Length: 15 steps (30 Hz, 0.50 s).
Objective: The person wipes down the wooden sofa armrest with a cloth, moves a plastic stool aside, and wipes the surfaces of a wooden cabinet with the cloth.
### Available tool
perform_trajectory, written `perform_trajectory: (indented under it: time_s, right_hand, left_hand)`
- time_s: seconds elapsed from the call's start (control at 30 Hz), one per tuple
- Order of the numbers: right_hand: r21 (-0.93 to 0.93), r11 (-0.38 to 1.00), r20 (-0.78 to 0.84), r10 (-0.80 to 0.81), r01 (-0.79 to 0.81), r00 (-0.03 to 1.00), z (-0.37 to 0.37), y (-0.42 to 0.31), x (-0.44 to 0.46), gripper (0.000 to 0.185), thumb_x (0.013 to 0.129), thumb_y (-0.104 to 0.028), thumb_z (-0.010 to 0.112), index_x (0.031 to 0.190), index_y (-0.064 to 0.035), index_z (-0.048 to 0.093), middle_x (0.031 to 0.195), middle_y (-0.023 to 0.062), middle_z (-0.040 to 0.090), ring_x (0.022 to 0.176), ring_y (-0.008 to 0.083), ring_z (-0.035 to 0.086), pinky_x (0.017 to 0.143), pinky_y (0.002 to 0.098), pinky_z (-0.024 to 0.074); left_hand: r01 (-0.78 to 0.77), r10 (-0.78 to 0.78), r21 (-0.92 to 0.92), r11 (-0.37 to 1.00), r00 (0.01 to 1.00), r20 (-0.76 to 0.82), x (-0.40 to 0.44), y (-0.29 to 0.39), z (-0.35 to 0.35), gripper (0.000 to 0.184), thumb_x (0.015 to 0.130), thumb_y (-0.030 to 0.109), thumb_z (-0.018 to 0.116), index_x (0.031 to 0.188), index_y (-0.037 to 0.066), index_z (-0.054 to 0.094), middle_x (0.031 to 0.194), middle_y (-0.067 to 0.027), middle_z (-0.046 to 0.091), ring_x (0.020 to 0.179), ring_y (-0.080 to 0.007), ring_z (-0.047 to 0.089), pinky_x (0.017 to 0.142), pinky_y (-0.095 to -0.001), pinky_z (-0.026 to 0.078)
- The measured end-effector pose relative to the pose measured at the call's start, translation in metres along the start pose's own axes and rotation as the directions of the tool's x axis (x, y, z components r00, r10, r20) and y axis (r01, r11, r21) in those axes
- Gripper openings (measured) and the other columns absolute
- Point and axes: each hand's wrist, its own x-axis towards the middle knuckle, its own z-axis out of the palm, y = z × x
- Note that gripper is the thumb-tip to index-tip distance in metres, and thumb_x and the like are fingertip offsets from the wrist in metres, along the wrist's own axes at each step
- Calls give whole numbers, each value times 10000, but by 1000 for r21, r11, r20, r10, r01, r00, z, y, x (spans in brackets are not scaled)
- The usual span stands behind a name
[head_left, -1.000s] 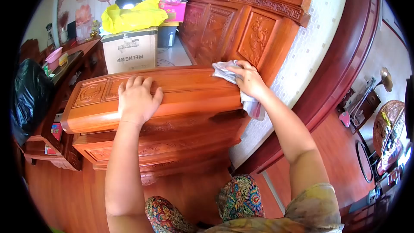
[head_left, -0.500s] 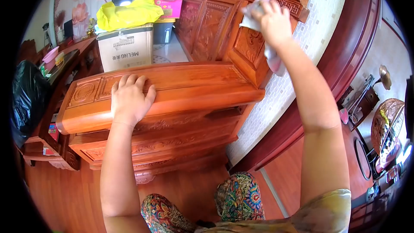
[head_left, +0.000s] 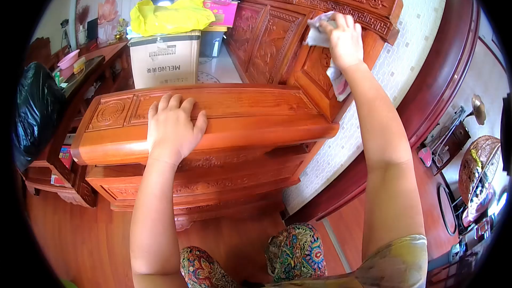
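Closed, my right grip (head_left: 345, 42) bunches the cloth (head_left: 318, 36), likely light, soft, best held mid-fold; my left grip (head_left: 173, 130) lies open.

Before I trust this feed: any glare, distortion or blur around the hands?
Head view: fisheye bend, with black corners; the door frame curves. Head view: pale glare on the armrest's front edge beside the left hand; bright highlight at far right. Head view: right hand and cloth slightly soft, outlines readable.
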Motion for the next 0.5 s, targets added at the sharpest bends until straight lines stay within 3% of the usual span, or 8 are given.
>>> perform_trajectory:
  time_s: [0.1, 0.17, 0.23, 0.27, 0.3, 0.4, 0.47, 0.5]
  right_hand:
    - [8, 995, -44, 104, -104, 994, 31, -14, -2, 296, 770, -147, 513, 1048, -120, 610, 1130, 58, 509, 1055, 220, 424, 839, 361, 351]
    - [-24, 999, 380, -25, 36, 924, 26, -38, -8, 253, 754, -183, 544, 968, -100, 652, 1145, 54, 517, 1081, 219, 411, 863, 367, 335]
    - [-81, 984, 329, -122, 157, 936, 50, -62, -37, 224, 740, -203, 564, 904, -104, 681, 1125, 39, 539, 1097, 213, 400, 876, 363, 324]
    - [14, 982, 475, -172, 189, 863, 48, -71, -42, 227, 740, -189, 561, 914, -107, 681, 1118, 29, 548, 1098, 215, 397, 879, 351, 317]
    - [18, 951, 465, -282, 310, 839, 51, -75, -45, 228, 741, -184, 558, 922, -116, 680, 1094, 14, 560, 1084, 204, 404, 875, 344, 314]
    - [36, 947, 519, -292, 321, 803, 50, -73, -34, 242, 748, -179, 544, 943, -121, 674, 1099, 4, 558, 1092, 189, 402, 877, 343, 309]
    - [-162, 900, 373, -323, 404, 870, 60, -73, -33, 251, 770, -175, 520, 968, -127, 666, 1113, -2, 556, 1114, 184, 392, 880, 360, 304]
    - [-165, 901, 368, -322, 402, 873, 66, -75, -34, 251, 770, -175, 520, 968, -127, 666, 1113, -2, 556, 1114, 184, 392, 880, 360, 304]
  left_hand:
    - [-17, 19, 17, 1000, 996, -83, 2, -2, 3, 351, 818, 338, 469, 1036, 91, 591, 1138, -98, 538, 1149, -270, 424, 970, -422, 309]
    - [-16, 17, 11, 1000, 997, -80, 0, -3, 1, 346, 818, 336, 472, 1027, 89, 594, 1129, -98, 541, 1147, -270, 425, 967, -423, 310]
    - [-14, 13, -22, 1000, 999, -50, 0, -1, -4, 336, 817, 331, 476, 1012, 87, 599, 1114, -96, 548, 1143, -269, 428, 966, -423, 307]
    - [-8, 7, -28, 1000, 999, -46, 0, -1, -3, 336, 817, 331, 476, 1012, 87, 599, 1114, -96, 548, 1143, -269, 428, 966, -423, 307]
    - [-9, 8, -20, 1000, 999, -46, 1, -1, -2, 334, 817, 332, 476, 1009, 88, 600, 1111, -93, 549, 1142, -269, 428, 966, -422, 307]
    - [-7, 7, -26, 1000, 1000, -22, 1, -1, -3, 366, 822, 356, 456, 1022, 81, 593, 1118, -102, 540, 1158, -268, 410, 975, -427, 293]
    - [-3, 3, -33, 999, 1000, -2, 3, -1, -3, 399, 829, 379, 436, 1038, 74, 585, 1128, -113, 529, 1175, -268, 391, 983, -432, 280]
    - [8, -8, -22, 1000, 1000, -1, 3, -2, -1, 407, 830, 383, 430, 1051, 76, 580, 1143, -113, 524, 1182, -267, 385, 986, -435, 275]
